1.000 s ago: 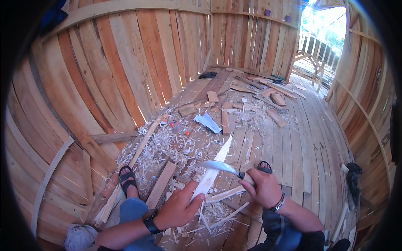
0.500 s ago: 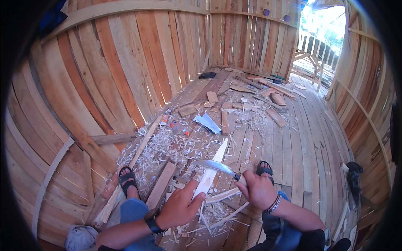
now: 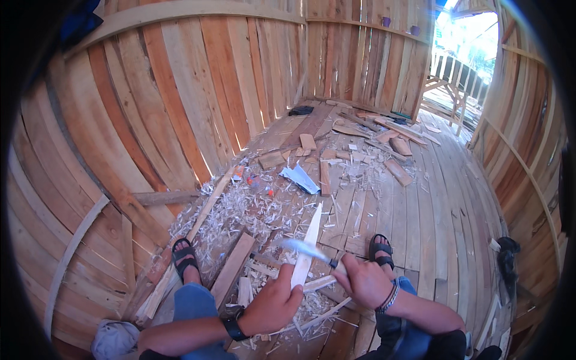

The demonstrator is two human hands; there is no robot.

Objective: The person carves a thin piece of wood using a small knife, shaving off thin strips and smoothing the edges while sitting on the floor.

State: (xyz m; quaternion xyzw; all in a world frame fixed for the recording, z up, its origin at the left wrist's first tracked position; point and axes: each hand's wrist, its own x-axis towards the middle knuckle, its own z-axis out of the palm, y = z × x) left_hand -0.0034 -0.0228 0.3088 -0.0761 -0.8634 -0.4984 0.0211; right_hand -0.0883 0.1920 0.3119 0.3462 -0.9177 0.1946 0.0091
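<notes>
My left hand (image 3: 273, 302) is closed round the lower end of a pale, pointed piece of wood (image 3: 310, 243), whose tip slants up and away from me. In my right hand (image 3: 364, 281) is the handle of a sickle-like curved blade (image 3: 310, 248). The blade lies across the wood a little above my left fingers and is smeared by motion; whether its edge touches the wood I cannot tell. Beneath both hands, thin sticks and pale shavings (image 3: 264, 273) cover the boards.
My sandalled feet (image 3: 187, 261) stand either side. A thick wooden block (image 3: 235, 264) lies beside the left leg. Farther off are a light-blue folded sheet (image 3: 299, 179), curled shavings (image 3: 240, 204) and offcuts (image 3: 398, 172). Plank walls (image 3: 198, 78) enclose the floor; a bright doorway (image 3: 465, 48) opens at the far right.
The pale wood and my left hand have shifted slightly right and down, and the wood is turned more edge-on. My right hand has moved a little, with the blade blurred across the wood.
</notes>
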